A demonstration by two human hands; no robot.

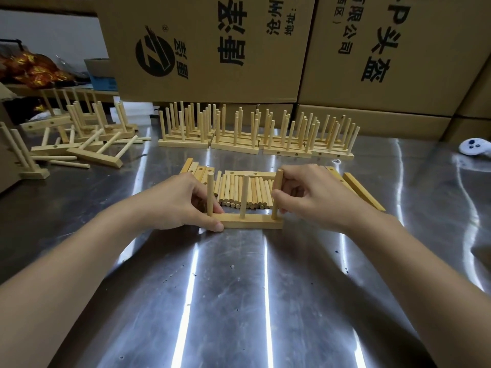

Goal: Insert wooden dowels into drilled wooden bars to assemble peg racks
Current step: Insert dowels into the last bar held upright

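The wooden bar [252, 222] is being held flat on the steel table [239, 288], front centre. Its left end is being gripped by the left hand [178, 204]: the thumb is being pressed along the front face and the fingers are curled behind. Three pegs are being carried upright in the bar: left dowel [210, 193], middle dowel [244, 196], right dowel [277, 192]. The right dowel is being pinched between the thumb and curled fingers of the right hand [312, 193]; how deep it sits cannot be told. Loose dowels [236, 191] are being kept in a row just behind the bar, with spare bars [198, 168] beside them. Finished racks [257, 136] are being stood further back, before cardboard boxes [212, 49]; toppled racks [87, 140] are lying at far left.
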